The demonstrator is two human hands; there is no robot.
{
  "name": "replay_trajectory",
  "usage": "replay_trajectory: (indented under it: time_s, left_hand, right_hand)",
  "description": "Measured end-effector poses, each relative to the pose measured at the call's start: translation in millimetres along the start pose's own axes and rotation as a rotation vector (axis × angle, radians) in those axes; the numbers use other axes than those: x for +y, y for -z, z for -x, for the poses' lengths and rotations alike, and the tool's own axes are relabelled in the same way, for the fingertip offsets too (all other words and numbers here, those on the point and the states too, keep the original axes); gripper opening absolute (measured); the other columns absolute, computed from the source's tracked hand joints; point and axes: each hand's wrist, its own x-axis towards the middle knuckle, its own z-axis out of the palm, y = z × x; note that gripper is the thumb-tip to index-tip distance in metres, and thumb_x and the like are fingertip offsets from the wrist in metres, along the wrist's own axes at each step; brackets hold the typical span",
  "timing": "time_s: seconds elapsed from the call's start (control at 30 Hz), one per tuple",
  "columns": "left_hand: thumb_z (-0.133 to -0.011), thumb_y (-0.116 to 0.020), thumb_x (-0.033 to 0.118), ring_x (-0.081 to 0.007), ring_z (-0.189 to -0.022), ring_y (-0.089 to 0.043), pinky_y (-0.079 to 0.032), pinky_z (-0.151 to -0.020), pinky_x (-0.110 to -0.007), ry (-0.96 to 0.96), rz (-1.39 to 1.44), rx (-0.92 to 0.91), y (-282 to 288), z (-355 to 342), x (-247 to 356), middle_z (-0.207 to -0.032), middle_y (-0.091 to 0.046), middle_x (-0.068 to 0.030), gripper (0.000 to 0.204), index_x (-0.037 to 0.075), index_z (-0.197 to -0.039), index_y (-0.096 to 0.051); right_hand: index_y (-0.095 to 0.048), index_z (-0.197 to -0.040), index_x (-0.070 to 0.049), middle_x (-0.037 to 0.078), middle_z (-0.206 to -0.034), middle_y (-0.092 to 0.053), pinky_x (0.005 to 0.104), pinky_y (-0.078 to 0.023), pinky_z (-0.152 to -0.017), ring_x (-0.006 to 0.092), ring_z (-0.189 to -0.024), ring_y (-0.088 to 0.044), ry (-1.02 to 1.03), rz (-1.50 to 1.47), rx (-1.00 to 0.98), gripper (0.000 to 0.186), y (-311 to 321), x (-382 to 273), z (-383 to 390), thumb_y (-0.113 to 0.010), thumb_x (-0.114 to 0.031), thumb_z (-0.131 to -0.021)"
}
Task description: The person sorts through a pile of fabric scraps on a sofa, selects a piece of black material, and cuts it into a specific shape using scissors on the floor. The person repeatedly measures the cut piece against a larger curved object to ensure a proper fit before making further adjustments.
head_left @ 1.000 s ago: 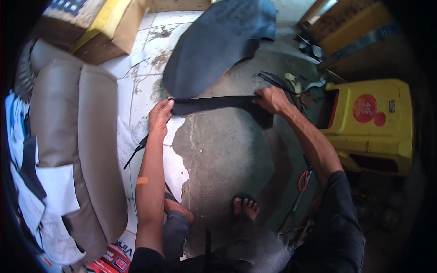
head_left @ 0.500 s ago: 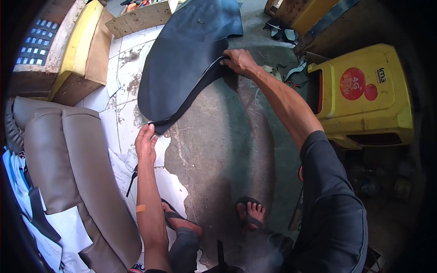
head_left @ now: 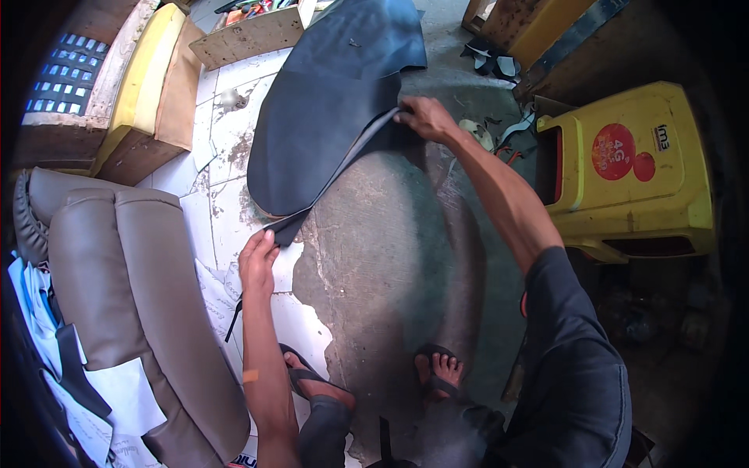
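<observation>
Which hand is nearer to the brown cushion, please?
The left hand: it is to the right of the brown cushion, apart from it. The right hand is farther right and farther forward, well away from the cushion.

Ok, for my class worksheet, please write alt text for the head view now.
A person's left hand and right hand hold a dark strip between them along the edge of a large dark sheet, with a brown padded cushion at left and a yellow casing at right.
</observation>
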Motion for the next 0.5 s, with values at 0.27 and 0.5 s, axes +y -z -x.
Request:
replay_trajectory:
  time_s: [0.27, 0.5]
  left_hand:
    - [-0.087, -0.079, 0.015, -0.0052, -0.059, -0.049, -0.037, -0.055, -0.020, 0.222, -0.386, 0.062, 52.2, 47.2, -13.7, -0.077, -0.064, 0.0015, 0.030, -0.001, -0.110, -0.069]
    - [-0.083, -0.076, 0.013, -0.0286, -0.102, -0.061, -0.048, -0.091, -0.040, -0.638, -1.561, 0.511, 2.9, 63.4, -69.0, -0.108, -0.064, -0.0159, 0.046, 0.005, -0.126, -0.063]
  right_hand:
    - [-0.071, -0.088, -0.006, -0.003, -0.076, -0.065, 0.0293, -0.046, -0.067, 0.0087, -0.069, -0.057, -0.514, -0.819, -0.641, 0.024, -26.5, 5.2, 250.6, -0.082, -0.027, -0.084]
    - [-0.074, -0.088, -0.002, 0.005, -0.074, -0.069, 0.0333, -0.049, -0.068, 0.0136, -0.069, -0.062, -0.588, -0.658, -0.276, 0.025, -106.7, 5.9, 323.0, -0.082, -0.024, -0.082]
